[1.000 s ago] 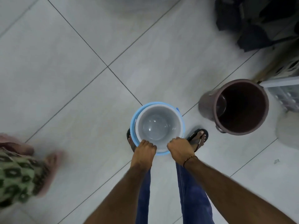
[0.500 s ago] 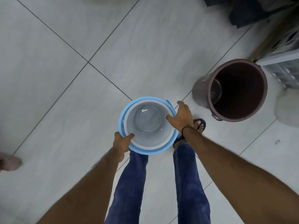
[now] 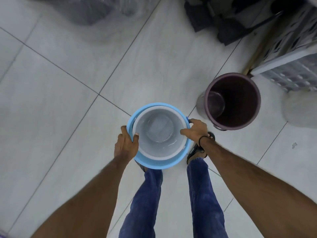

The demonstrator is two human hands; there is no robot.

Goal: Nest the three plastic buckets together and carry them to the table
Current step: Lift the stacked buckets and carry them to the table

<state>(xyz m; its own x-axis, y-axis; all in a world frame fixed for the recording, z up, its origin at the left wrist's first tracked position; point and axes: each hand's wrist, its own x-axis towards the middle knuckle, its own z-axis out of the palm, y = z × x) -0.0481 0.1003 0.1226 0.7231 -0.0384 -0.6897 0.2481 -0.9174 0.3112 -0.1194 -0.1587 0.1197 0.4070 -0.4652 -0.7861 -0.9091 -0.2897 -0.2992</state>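
Observation:
A white bucket (image 3: 159,133) sits nested inside a light blue bucket (image 3: 161,164), held in front of my legs above the tiled floor. My left hand (image 3: 126,145) grips the left rims of both, thumb hooked inside the white one. My right hand (image 3: 195,130) holds the right rim near the blue handle mount. A dark maroon bucket (image 3: 235,102) stands upright and empty on the floor to the right, apart from the pair.
A white perforated plastic rack (image 3: 291,66) and a wooden stick (image 3: 257,52) stand at the right behind the maroon bucket. Dark bags (image 3: 223,19) lie at the top right, and a clear plastic-wrapped bundle (image 3: 89,9) at the top left. My sandalled feet are below the buckets.
Both hands have shifted from the near rim to opposite sides of the nested buckets, and the pair appears lifted closer to me. A person's foot at the left has gone out of view.

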